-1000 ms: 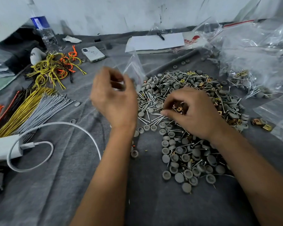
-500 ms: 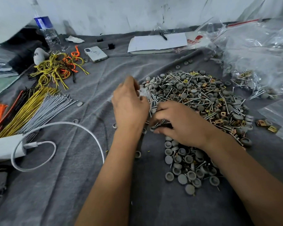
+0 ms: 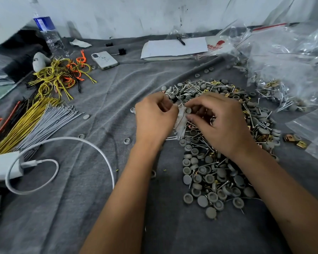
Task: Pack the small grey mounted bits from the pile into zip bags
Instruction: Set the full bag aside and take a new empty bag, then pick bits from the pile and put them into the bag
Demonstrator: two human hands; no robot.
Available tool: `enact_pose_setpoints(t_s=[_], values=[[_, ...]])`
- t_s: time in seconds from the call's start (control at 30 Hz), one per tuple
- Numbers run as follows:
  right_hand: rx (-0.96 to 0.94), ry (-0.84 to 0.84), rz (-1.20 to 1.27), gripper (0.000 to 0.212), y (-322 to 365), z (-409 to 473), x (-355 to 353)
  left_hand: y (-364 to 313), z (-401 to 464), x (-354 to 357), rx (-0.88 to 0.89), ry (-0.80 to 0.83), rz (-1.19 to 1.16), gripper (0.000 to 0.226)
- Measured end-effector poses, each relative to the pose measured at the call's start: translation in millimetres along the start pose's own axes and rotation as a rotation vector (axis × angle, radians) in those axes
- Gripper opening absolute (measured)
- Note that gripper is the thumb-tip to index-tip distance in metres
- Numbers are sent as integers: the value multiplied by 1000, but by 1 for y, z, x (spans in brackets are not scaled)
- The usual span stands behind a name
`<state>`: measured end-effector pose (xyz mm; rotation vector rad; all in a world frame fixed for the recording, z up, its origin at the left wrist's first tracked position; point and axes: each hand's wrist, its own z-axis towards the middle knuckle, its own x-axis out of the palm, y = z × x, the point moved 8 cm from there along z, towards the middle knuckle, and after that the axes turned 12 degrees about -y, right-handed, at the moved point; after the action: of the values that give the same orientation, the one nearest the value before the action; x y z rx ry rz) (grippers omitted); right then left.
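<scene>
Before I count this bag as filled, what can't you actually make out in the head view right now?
- Small zip bag: mostly hidden between left hand and right hand; its contents and seal unreadable.
- Right fingertips: curled under, what they pinch unclear.
- Pile: middle covered by the right hand.
- Filled bags: glare, cut off by the right edge.

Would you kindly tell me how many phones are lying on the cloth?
1: the phone lies face down at the far left-centre, between the bottle and the notepad. Others may be hidden under the bags.
</scene>
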<state>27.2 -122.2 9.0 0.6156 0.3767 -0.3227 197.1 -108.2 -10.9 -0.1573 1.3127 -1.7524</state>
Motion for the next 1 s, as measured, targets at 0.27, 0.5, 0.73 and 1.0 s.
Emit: enact_pose_setpoints(t_s=[0.27, 0.5, 0.73, 1.0], values=[[12, 34, 118, 12, 3, -1, 3, -6, -4, 8, 63, 87, 35, 17], [10, 100, 22, 11, -6, -2, 7, -4, -1, 5, -1, 53, -41, 20], [78, 69, 16, 28, -10, -4, 5, -8, -5, 9, -29, 71, -103, 18], [62, -111, 78, 19, -4, 2, -12, -2, 1, -4, -32, -20, -84, 21]])
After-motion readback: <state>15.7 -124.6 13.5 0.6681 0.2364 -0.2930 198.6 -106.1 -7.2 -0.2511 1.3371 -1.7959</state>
